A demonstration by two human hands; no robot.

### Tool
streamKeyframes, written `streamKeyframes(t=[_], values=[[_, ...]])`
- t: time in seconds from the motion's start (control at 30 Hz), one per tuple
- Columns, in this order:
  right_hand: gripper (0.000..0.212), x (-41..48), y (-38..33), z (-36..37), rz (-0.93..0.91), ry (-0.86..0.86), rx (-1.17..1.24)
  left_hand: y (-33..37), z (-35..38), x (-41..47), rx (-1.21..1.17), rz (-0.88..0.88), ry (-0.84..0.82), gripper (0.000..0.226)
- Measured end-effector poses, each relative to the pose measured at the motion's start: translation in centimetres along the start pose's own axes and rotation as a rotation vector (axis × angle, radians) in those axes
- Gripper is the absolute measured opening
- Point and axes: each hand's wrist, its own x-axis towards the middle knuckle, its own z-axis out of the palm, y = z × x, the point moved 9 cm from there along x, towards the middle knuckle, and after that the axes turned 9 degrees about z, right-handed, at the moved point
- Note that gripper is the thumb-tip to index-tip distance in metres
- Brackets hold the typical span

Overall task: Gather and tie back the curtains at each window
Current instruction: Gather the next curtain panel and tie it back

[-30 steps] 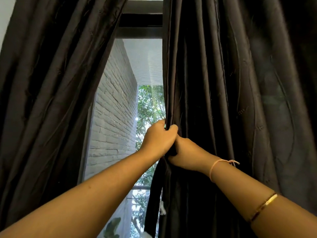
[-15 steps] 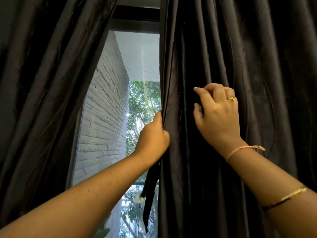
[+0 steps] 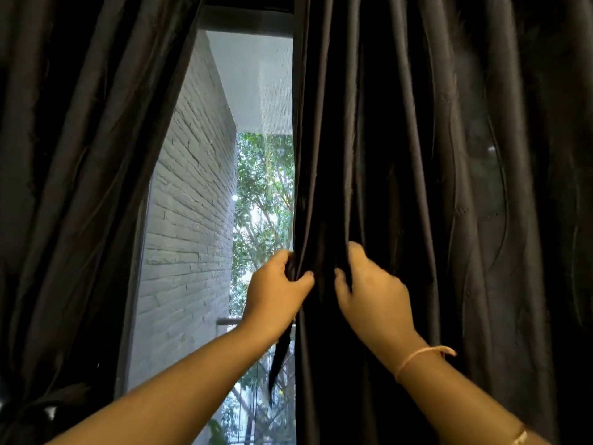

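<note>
Most fingers of the left hand point(image 3: 276, 295) and right hand point(image 3: 373, 295) were buried in folds of the right curtain point(image 3: 449, 187) at centre frame; both forearms ran off the bottom edge.

Just one camera, worn on the person's head. It looks straight ahead at the window point(image 3: 256, 91), very near the curtains point(image 3: 417, 155), which fill most of the view.

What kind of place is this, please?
Probably a room indoors, perhaps in a home, at a tall window. Dark curtains hang on both sides of it. Outside are a grey brick wall and trees.
</note>
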Motion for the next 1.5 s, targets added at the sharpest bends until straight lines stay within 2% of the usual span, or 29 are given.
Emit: streamKeyframes(t=[0.13,0.27,0.47,0.63,0.73,0.83,0.9,0.97,1.03,1.13,1.2,1.23,1.33,1.4,1.5], values=[[0.047,-2.8,-0.3,3.4,-0.031,-0.146,-0.102,-3.2,0.6,-3.0,-0.152,-0.21,0.026,0.018],[0.051,-4.6,-0.6,5.7,-0.046,-0.252,-0.062,-5.3,1.2,-5.4,-0.222,-0.333,0.083,0.017],[0.061,-5.4,-1.8,6.0,-0.107,-0.282,0.121,-4.6,1.2,-5.8,-0.178,-0.22,0.101,0.019],[0.036,-4.7,-1.7,4.5,0.016,-0.216,0.377,-3.6,1.5,-6.2,-0.236,-0.139,0.066,0.032],[0.031,-4.0,-1.8,4.7,0.053,-0.258,0.368,-3.6,1.5,-6.7,-0.219,-0.13,0.063,0.03],[0.02,-3.6,-1.3,5.2,0.082,-0.306,0.312,-4.2,2.1,-7.8,-0.396,-0.216,0.023,0.039],[0.029,-3.7,-0.6,5.5,0.127,-0.324,0.327,-5.1,2.7,-8.9,-0.605,-0.316,0.007,0.043],[0.029,-3.9,-0.3,5.6,0.156,-0.35,0.393,-6.1,2.8,-9.8,-0.727,-0.41,0.038,0.029],[0.025,-4.1,-0.5,5.5,0.156,-0.376,0.475,-6.7,2.7,-10.1,-0.747,-0.463,0.063,0.016],[0.024,-4.4,-1.0,5.1,0.122,-0.398,0.535,-7.1,1.9,-9.7,-0.758,-0.463,0.151,0.012],[0.023,-4.6,-1.3,5.0,0.099,-0.407,0.542,-7.4,-0.3,-9.2,-0.615,-0.403,0.293,0.012],[0.023,-4.6,-1.4,5.0,0.093,-0.413,0.542,-7.2,-2.0,-8.9,-0.445,-0.327,0.367,0.014],[0.025,-4.8,-1.3,5.2,0.098,-0.417,0.526,-3.2,-5.5,-8.6,0.171,0.064,0.454,0.023],[0.024,-4.7,-1.2,5.1,0.091,-0.385,0.484,0.3,-5.1,-9.2,0.346,0.37,0.383,0.021],[0.018,-4.5,-1.4,5.1,0.056,-0.371,0.399,4.8,-2.2,-10.8,0.227,0.699,0.111,0.014]])
